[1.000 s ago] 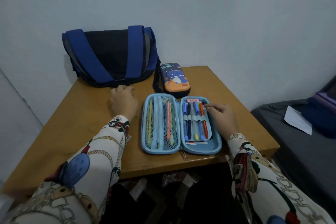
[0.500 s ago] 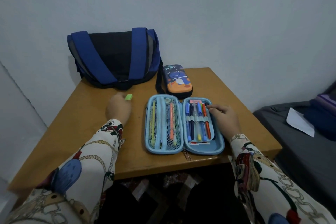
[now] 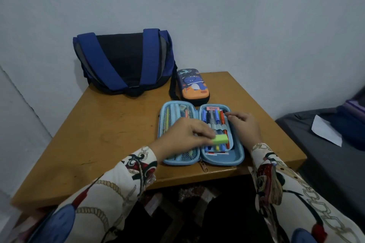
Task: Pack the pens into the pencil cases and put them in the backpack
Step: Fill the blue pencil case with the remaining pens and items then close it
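Observation:
A light-blue pencil case (image 3: pixel 237 156) lies open flat near the table's front edge. Several pens (image 3: pixel 215 118) stand in elastic loops in its right half; more sit behind mesh in its left half. My left hand (image 3: pixel 183 136) hovers over the case and pinches a small green eraser (image 3: pixel 279 138) above the pens. My right hand (image 3: pixel 245 126) rests on the case's right rim, fingertips by the red pen. A closed dinosaur-print pencil case (image 3: pixel 194 87) lies behind it. The blue and black backpack (image 3: pixel 122 63) stands at the back left against the wall.
The wooden table (image 3: pixel 102 134) has bare surface on its left half. A grey bed (image 3: pixel 335 156) with a white paper (image 3: pixel 325 130) stands to the right. The wall is right behind the table.
My left hand picked up the green eraser from the table near the backpack and carried it right, over the open case. My right hand stayed at the case's right rim.

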Demonstrator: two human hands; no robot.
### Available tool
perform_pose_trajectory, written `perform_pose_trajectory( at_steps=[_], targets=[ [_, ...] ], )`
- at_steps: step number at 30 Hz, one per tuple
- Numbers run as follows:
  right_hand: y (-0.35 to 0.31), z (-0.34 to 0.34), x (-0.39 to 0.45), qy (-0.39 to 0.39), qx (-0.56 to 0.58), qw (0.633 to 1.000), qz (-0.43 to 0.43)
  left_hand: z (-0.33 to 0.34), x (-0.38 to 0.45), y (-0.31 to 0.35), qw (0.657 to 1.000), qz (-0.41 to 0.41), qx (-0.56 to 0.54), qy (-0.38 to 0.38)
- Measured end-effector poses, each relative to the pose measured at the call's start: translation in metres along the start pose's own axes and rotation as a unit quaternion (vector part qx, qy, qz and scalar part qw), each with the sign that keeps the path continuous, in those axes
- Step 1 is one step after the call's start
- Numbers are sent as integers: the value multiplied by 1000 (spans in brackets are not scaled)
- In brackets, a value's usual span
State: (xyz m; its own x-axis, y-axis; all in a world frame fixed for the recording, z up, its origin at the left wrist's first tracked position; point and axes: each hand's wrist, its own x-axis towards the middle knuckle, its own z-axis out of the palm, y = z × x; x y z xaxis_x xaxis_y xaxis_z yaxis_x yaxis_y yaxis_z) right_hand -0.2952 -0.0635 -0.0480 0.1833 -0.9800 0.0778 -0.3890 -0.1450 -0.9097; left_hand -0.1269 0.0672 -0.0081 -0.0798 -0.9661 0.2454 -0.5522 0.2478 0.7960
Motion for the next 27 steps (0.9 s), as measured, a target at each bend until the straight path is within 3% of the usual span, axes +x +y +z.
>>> perform_pose_trajectory(
  at_steps=[5,20,24,27],
  targets=[
    [0,0,1,3,2,1000,-3,16,1,-1,988,95,88,-86],
    [-1,-1,0,4,9,1000,-9,26,-1,-8,942,224,238,-73],
    [3,-2,3,-3,9,1000,-18,19,-8,-6,962,186,192,-60],
    [6,-2,5,-8,4,1000,-17,-1,-23,-12,995,65,64,48]
  ],
)
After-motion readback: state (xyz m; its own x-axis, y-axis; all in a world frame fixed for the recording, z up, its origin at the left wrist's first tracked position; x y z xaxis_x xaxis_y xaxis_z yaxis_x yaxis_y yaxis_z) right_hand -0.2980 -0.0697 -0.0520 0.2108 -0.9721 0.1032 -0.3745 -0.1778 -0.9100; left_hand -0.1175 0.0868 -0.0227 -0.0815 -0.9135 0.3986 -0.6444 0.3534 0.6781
